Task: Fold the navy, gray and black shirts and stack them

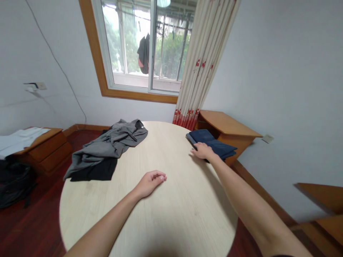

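My left hand (152, 182) rests on its side on the round pale wooden table (171, 214), its fingers curled in toward the thumb with nothing in them. At the table's right far edge lies a stack of folded dark blue clothes (211, 142). My right hand (203, 150) reaches to the near left side of that stack, touching it, with the fingers stretched out and a little apart. Across the left side of the table a crumpled grey garment (107, 146) is spread loosely over a black garment (93, 171).
Behind the stack stands a wooden cabinet (230, 123) beside a patterned curtain (200, 64) and a window (150, 46). On the left are a wooden drawer unit (50, 150) with white cloth (21, 139) on it and a black bag (16, 182) on the floor.
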